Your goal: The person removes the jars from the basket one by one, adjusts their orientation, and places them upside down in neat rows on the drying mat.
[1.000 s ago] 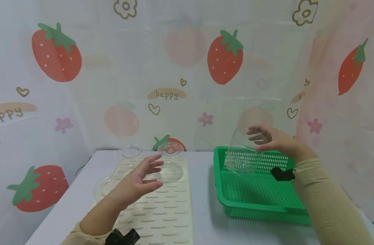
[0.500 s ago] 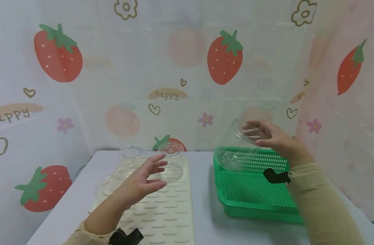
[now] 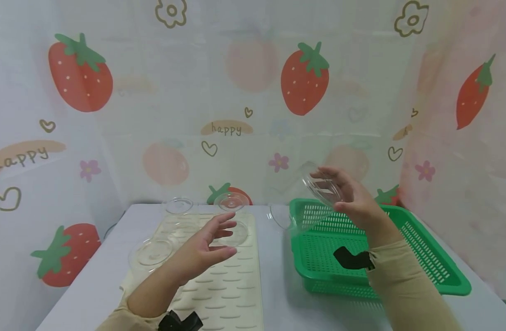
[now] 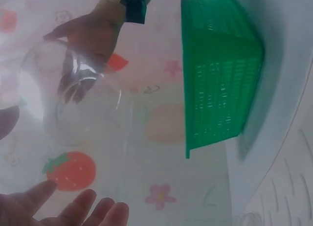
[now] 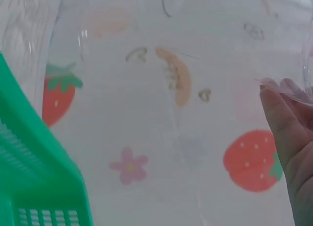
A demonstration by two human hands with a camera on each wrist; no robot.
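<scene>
Clear plastic cup (image 3: 304, 195) sits right of centre in the head view, held in the air by the right hand (image 3: 350, 200), whose fingers (image 3: 328, 177) curl round its closed base end. The cup is tilted: its long axis slopes from the base at the upper right down to the open mouth at the lower left, and the mouth hangs just past the near-left corner of the green basket (image 3: 422, 257), above the table (image 3: 278, 294). In the left wrist view the same cup (image 4: 73, 96) appears at left of frame with the right hand (image 4: 85, 42) behind it, seen through the clear wall.

Left hand (image 3: 207, 246), left of centre, holds nothing; its fingers (image 3: 224, 220) are spread and relaxed, palm turned toward the cup. It hovers over the cream ribbed mat (image 3: 224, 289) and appears clear of it, though contact cannot be ruled out from this angle. The cup's mouth points toward this hand, with a gap between them; the right hand is the one in contact, the left the nearer free hand.

Four more clear cups stand upside down on the mat: one at its near left (image 3: 153, 253), one at the far left (image 3: 178, 205), one at the far middle (image 3: 231, 202), and one partly behind the left fingers (image 3: 238, 232).

The right wrist view shows only a fingertip (image 5: 288, 138), the blurred cup wall and the basket corner (image 5: 39, 187).
</scene>
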